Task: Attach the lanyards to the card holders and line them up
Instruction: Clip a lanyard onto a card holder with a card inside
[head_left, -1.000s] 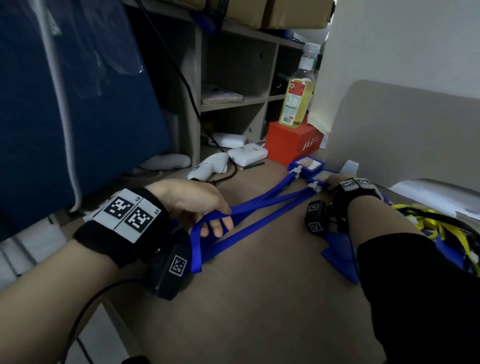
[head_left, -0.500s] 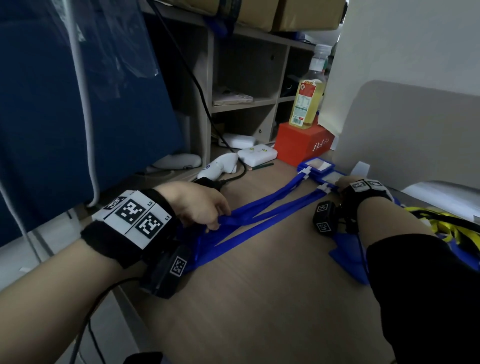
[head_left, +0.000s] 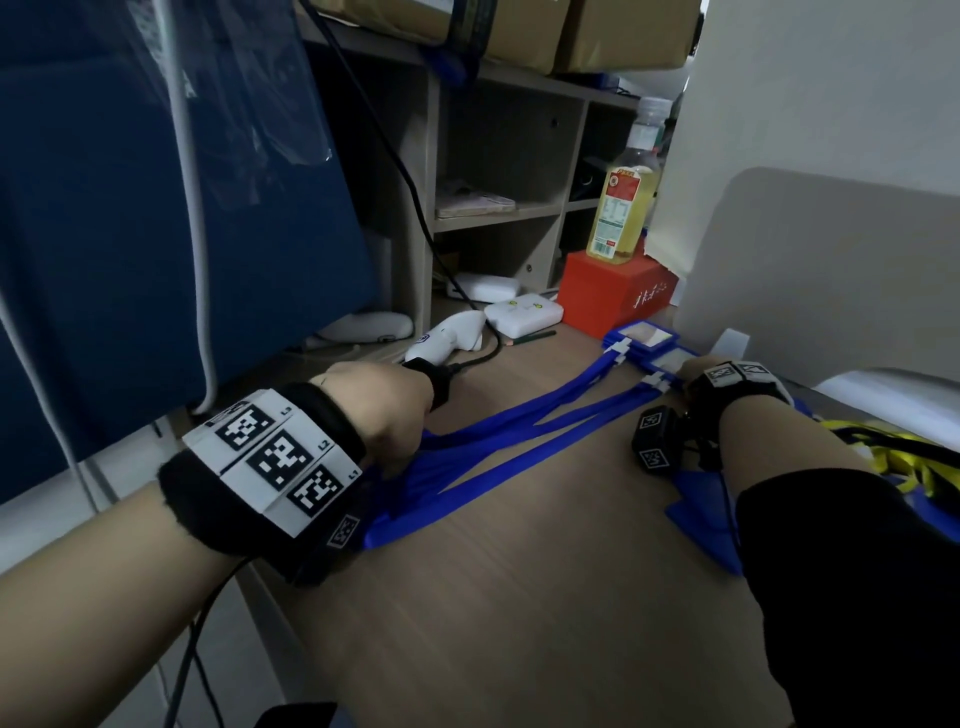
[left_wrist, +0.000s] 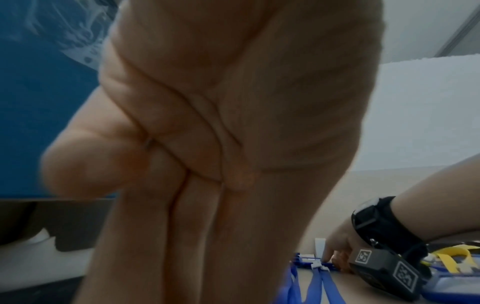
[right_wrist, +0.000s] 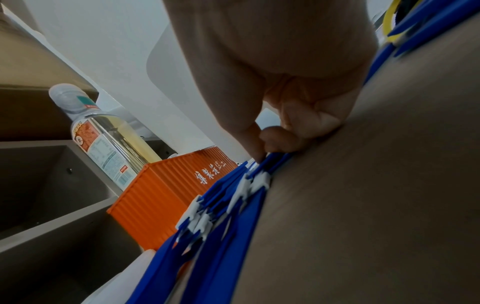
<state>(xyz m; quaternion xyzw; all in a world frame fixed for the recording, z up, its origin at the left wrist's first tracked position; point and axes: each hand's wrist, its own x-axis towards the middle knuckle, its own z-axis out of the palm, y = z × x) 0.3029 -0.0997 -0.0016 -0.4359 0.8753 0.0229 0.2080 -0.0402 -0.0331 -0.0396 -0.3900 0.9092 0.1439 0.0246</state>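
Lanyards (head_left: 519, 441): blue straps, already clipped on, lying on the table (head_left: 519, 597) and running from the near left edge to the far right. They cross one another partway along and are not yet parallel.
Card holders (head_left: 647, 338): blue frames with clear windows, overlapping at the far end of the straps, just beside an orange box (head_left: 613, 291). White clips (head_left: 618, 349) join them to the straps.
Left hand (head_left: 384, 415): flat, with straight fingers (left_wrist: 233, 236) held together. It presses on the looped strap ends and grips nothing.
Right hand (right_wrist: 280, 61): curled, with fingertips (right_wrist: 255, 148) nipping the near edge of the card holders. It appears to be anchoring them.
Step in hand: judged to be lining up, since attachment looks finished for this batch.
Method: hold the holder end firmly so the frames do not slide. Draw the strap ends straight back toward the table edge with even, light tension. Separate crossed straps before pulling, as tension would lock a crossing in place.
Caution: a hard pull may drag the holders out of their overlap or strain a clip.
Yellow straps (head_left: 909, 457): heaped at the right, apart from this batch. Keep them out of it.
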